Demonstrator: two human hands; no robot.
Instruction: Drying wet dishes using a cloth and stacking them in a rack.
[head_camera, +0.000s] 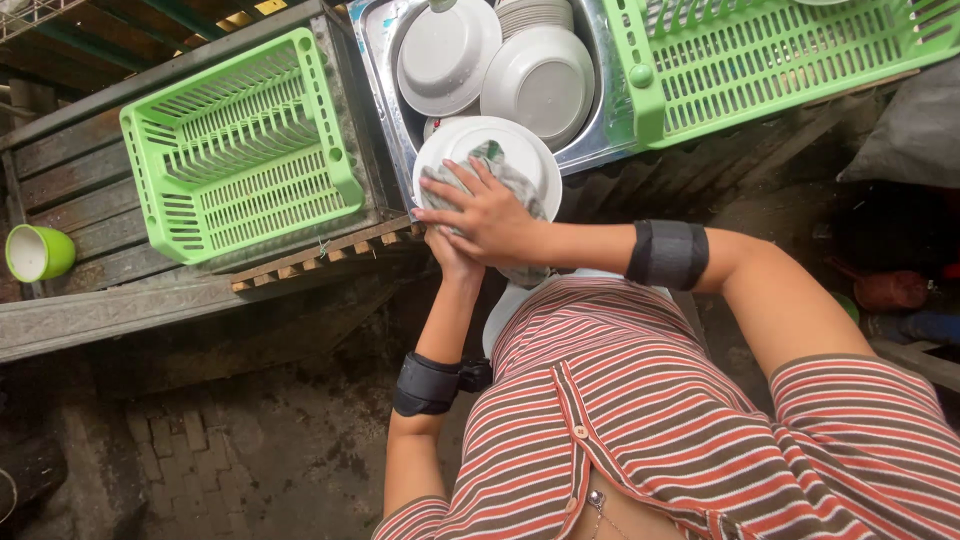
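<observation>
Striped shirt (640, 420): closest to the lens, a buttoned garment in red, white and dark stripes is seen from above.
Wristbands: a black band (668, 254) is worn on the right forearm and another black band (428, 384) on the left.
Right hand (485, 215): it is laid flat over the cloth, forearm reaching in from the right; the fingers (452, 180) are spread and pressed down on the cloth.
Left hand (450, 255): it is raised from below and mostly hidden under the right hand; the plate's near edge is met by it, but how its fingers are set cannot be told.
Plate (520, 150): a round white plate is held over the sink's near rim, just in front of the body.
Cloth (490, 165): a grey-green rag, crumpled and damp-looking, is pressed onto the plate's face.
Sink (385, 90): a steel basin is filled with stacked white bowls (500, 60), smooth and shallow.
Baskets: one green slotted plastic basket (240, 150) is set left of the sink, a second green basket (760, 60) to its right.
Desk (80, 160): weathered dark planks are seen under the left basket.
Cup (38, 252): a small green cup is stood at the far left.
Floor (200, 460): dark, worn brick paving is visible below.
</observation>
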